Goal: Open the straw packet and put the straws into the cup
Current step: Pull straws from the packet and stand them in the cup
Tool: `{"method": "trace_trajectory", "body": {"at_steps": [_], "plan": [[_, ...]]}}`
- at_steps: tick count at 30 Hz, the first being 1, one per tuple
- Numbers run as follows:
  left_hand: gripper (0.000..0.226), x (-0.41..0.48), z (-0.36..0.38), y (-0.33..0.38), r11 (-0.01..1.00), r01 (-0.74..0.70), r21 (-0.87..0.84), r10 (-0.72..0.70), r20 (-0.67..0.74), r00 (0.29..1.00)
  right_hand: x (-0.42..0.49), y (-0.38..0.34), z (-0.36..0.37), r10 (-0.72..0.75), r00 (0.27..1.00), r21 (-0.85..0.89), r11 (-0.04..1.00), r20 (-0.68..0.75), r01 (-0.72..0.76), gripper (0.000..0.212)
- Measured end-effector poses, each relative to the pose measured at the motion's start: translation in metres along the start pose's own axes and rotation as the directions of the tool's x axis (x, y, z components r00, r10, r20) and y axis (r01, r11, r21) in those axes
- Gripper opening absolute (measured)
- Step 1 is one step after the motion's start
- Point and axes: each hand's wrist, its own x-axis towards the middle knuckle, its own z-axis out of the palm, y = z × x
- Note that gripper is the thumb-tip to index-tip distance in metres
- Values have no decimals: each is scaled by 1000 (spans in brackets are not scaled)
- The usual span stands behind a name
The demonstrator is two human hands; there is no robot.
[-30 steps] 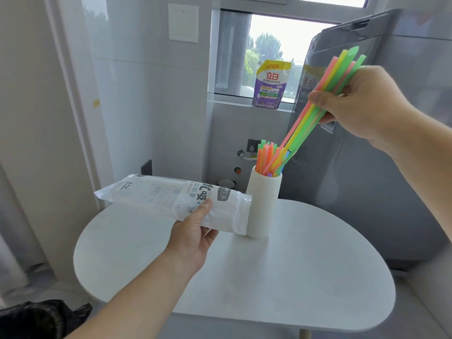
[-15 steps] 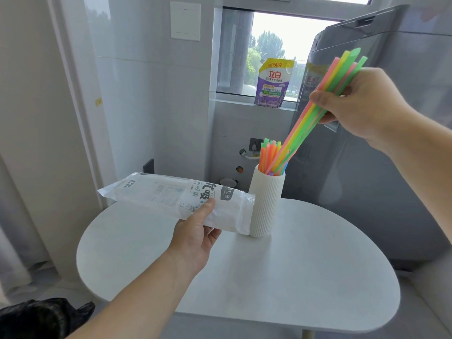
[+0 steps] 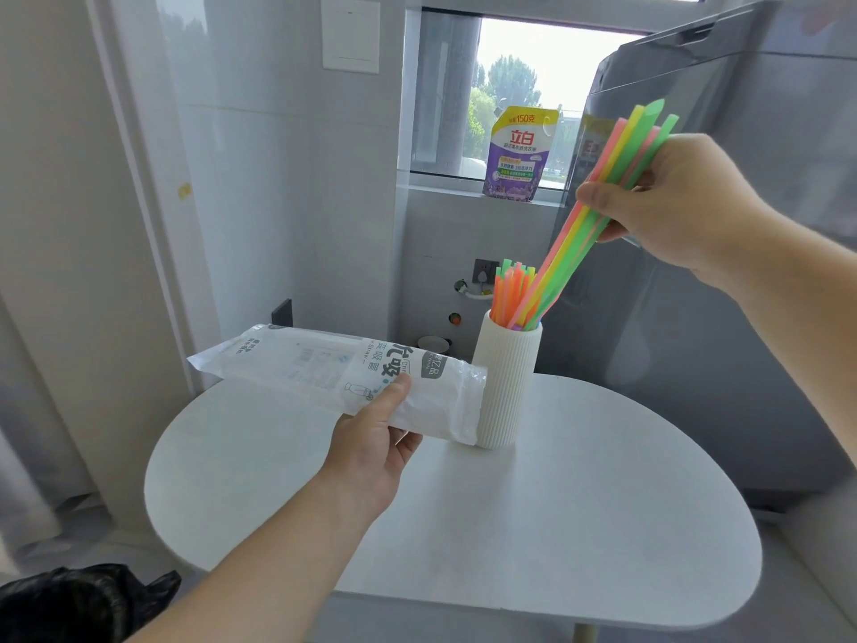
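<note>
One wide-angle head-worn view looks forward and down from close above the rounded white table [image 3: 603, 549], facing the bright window [image 3: 524, 85]; the ribbed white cup [image 3: 505, 387] sits near mid-frame.

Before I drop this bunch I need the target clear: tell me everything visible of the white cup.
The cup is a tall white cylinder with vertical ribs, matte, perhaps ceramic or plastic. It stands upright on the table. Orange, pink and green straws stick up from its mouth, and the lower ends of the bunch gripped by the right hand lean into it. The packet, held by the left hand, overlaps its left side as seen; contact is unclear.
</note>
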Motion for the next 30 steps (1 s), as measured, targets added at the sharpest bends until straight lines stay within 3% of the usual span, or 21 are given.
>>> {"method": "trace_trajectory", "body": {"at_steps": [13, 17, 20, 30], "plan": [[25, -1, 0, -1, 1000, 3, 0, -3, 3, 1000, 30, 9, 13, 101, 993, 9, 995, 65, -102, 4], [26, -1, 1, -1, 1000, 11, 7, -11, 6, 1000, 40, 18, 25, 174, 978, -17, 985, 114, -173, 20], [26, 0, 0, -1, 1000, 8, 15, -8, 6, 1000, 41, 26, 33, 217, 969, 7, 976, 115, -219, 12], [25, 0, -1, -1, 1000, 6, 12, -6, 7, 1000, 41, 31, 36, 205, 974, -21, 979, 97, -204, 11]]}}
